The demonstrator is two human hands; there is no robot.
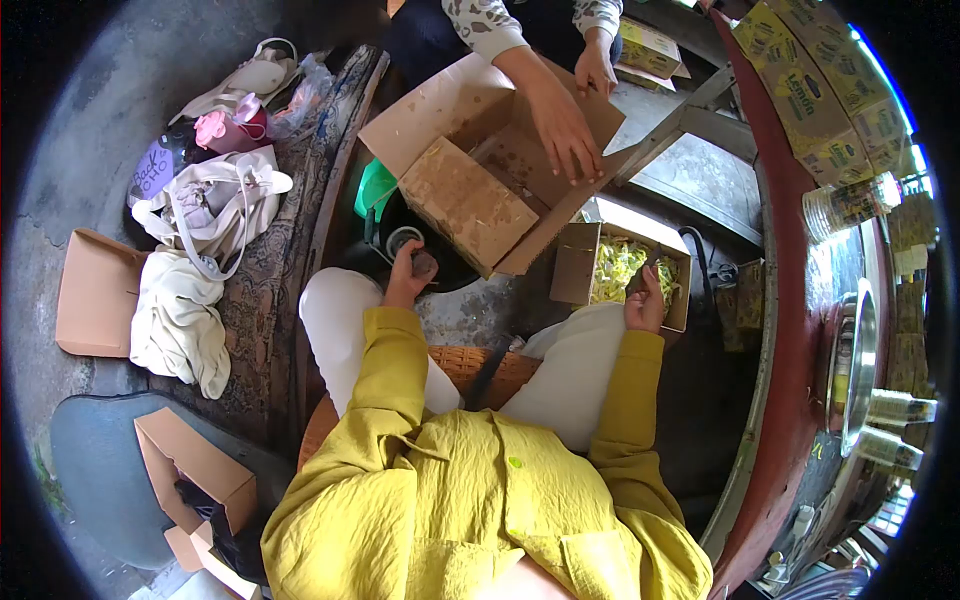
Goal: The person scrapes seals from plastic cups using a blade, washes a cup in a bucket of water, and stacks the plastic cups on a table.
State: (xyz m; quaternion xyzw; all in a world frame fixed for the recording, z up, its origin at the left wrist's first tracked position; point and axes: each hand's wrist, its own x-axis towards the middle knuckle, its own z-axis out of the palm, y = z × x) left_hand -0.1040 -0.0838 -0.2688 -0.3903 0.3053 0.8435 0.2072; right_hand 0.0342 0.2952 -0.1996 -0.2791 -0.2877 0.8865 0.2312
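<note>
My left hand point(404, 276) is closed round a brownish, rounded object point(424, 265), whose kind I cannot make out. Just beyond it, a pale ring-like rim point(404, 238) shows over a dark basin point(452, 270). My right hand point(646, 300) is closed on a small dark, thin object point(645, 274), too small to name. It hovers at the near right of a small carton point(572, 262) that holds yellow-green shreds point(618, 270). Ahead, another person's hand point(565, 135) reaches over a large stained cardboard box point(465, 205), flaps open; their other hand point(597, 70) is behind it.
A green plastic item point(374, 188) sits left of the large box. On the left, a patterned bench point(240, 330) carries white bags point(215, 200). Printed lemon cartons point(810, 95) and a metal tray point(858, 370) stand along the red-edged counter point(770, 430) at right.
</note>
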